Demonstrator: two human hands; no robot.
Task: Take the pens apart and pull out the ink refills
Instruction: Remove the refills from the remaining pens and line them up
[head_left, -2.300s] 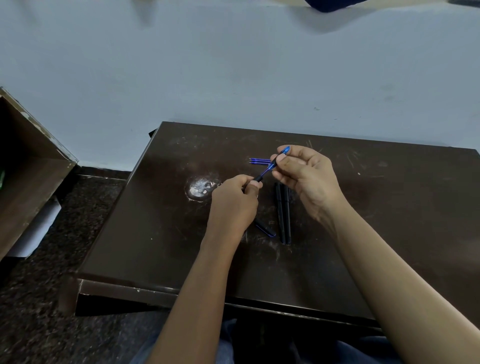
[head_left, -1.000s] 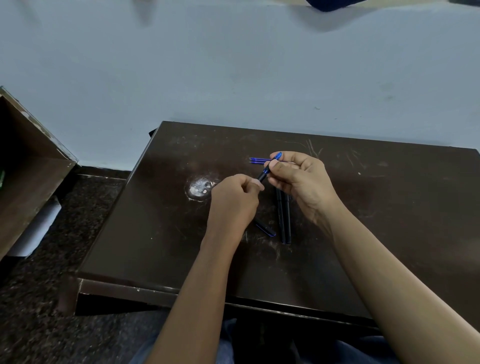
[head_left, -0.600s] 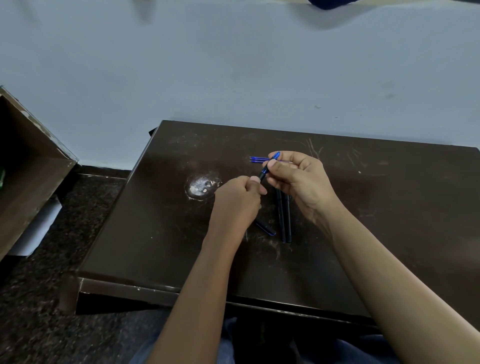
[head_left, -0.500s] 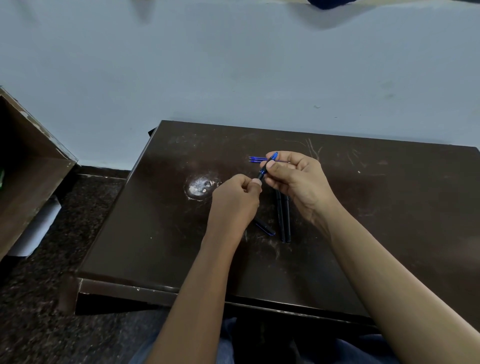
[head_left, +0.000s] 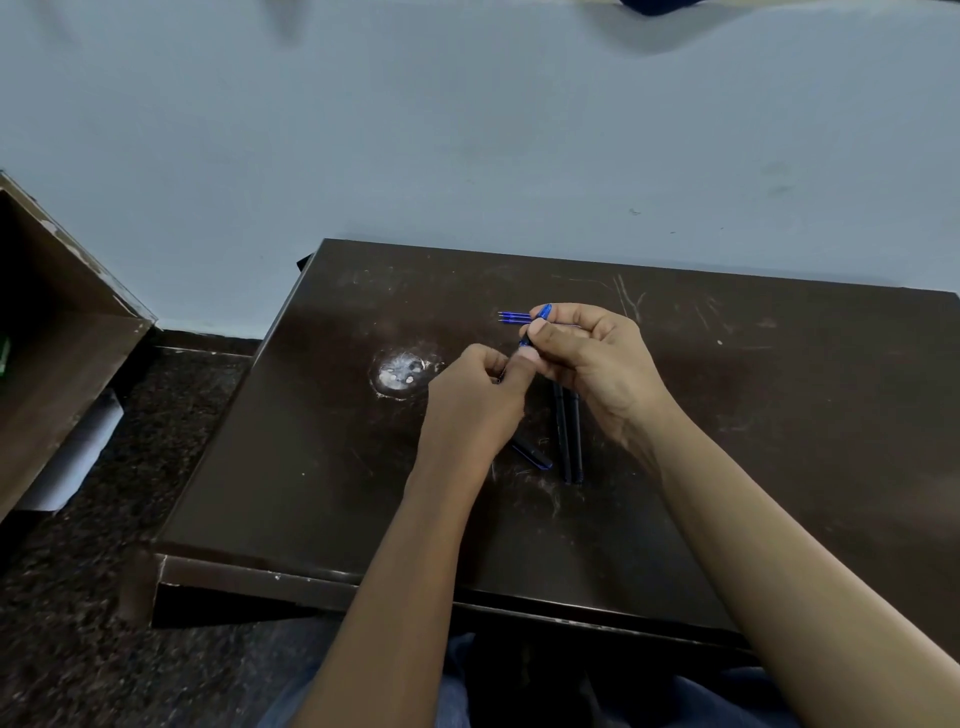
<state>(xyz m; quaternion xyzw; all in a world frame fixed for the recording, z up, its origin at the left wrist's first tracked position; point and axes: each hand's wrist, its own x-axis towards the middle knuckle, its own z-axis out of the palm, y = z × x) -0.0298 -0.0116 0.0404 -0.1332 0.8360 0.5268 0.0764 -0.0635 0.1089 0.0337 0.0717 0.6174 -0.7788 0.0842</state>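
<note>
one blue pen (head_left: 542, 313) is held over the dark worktop (head_left: 779, 415). the left hand (head_left: 478, 400) pinches its lower end and the right hand (head_left: 587, 364) curls round its upper end. three thin blue refills (head_left: 514, 317) lie just behind. two dark barrels (head_left: 566, 436) lie side by side, with one short piece (head_left: 532, 454) beside them.

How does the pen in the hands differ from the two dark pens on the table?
The held pen is off the table, gripped by the left hand and right hand; the two dark pens lie flat, untouched. The held pen slants and shows a blue end; the two dark pens lie side by side. All are slim.
</note>
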